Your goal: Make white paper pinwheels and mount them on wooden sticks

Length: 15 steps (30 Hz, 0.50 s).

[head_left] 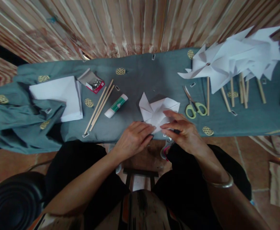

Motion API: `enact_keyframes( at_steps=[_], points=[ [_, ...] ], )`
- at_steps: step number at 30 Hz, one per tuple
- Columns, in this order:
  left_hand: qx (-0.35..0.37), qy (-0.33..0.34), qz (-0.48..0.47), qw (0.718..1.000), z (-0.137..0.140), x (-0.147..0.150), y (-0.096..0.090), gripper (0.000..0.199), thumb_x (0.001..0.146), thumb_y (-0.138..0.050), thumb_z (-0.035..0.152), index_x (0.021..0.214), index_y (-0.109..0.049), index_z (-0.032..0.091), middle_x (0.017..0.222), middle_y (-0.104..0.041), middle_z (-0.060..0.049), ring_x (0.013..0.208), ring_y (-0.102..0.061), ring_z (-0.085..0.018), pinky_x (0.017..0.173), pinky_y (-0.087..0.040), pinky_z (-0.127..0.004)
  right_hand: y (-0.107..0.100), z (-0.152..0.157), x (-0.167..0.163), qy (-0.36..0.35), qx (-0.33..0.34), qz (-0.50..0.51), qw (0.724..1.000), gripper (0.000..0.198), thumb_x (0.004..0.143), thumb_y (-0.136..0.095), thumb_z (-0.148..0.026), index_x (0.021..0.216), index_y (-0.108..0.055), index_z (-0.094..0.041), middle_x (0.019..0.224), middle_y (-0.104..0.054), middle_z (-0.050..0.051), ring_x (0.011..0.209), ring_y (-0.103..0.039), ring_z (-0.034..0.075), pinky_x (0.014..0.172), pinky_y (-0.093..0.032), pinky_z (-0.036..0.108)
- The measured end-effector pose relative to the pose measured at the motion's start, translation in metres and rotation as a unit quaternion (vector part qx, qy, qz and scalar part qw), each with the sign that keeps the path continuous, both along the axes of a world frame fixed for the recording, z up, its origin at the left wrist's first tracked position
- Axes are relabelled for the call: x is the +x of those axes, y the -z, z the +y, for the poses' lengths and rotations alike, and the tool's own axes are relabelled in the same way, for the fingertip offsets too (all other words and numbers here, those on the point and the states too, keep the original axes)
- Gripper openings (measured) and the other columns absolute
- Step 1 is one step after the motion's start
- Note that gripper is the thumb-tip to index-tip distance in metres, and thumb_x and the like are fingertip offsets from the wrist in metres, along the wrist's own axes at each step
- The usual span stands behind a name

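- Head view: folded paper [157,115] sits just left of the scissors [192,101], on the cloth [140,76].
- Left hand [135,137] holds its near edge, fingers bunched; right hand [181,129], nearer the scissors, has thumb and forefinger narrowly parted on a flap, and whether they pinch, I can't tell.
- Feather-light, I'd say, crisp, easily creased: grip the layered folds, spare the tips!

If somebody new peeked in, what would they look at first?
Probably the big heap of white paper pinwheels at the right end of the cloth, with wooden sticks poking out. Then maybe the folded white paper near the front edge, touched by the left hand and right hand. Green-handled scissors lie just to its right.
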<state>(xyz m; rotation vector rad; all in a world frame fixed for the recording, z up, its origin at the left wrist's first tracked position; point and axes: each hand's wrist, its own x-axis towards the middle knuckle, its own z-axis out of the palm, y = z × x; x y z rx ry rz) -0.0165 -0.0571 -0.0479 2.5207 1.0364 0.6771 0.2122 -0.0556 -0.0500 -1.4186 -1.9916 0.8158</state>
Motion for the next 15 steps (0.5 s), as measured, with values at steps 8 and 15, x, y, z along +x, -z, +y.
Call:
enact_keyframes(
  at_steps=[8, 15],
  points=[
    [-0.035, 0.017, -0.052, 0.998, -0.002, 0.008, 0.006, 0.027, 0.095, -0.049, 0.017, 0.119, -0.060, 0.016, 0.103, -0.070, -0.008, 0.094, -0.066, -0.017, 0.082, -0.056, -0.032, -0.002, 0.006, -0.012, 0.025, 0.006, 0.002, 1.000, 0.009, 0.082, -0.067, -0.029, 0.079, -0.074, -0.024, 0.126, -0.065, 0.008, 0.120, -0.059, 0.028, 0.102, -0.047, 0.048],
    [-0.075, 0.003, -0.074, 0.994, 0.002, 0.009, 0.011, 0.024, 0.093, -0.049, 0.015, 0.109, -0.067, 0.015, 0.102, -0.071, -0.009, 0.096, -0.066, -0.018, 0.084, -0.057, -0.034, 0.002, 0.008, -0.017, 0.081, -0.042, 0.079, 0.993, 0.010, 0.080, -0.068, -0.036, 0.081, -0.073, -0.027, 0.123, -0.065, 0.004, 0.119, -0.059, 0.025, 0.105, -0.047, 0.047]
  ],
)
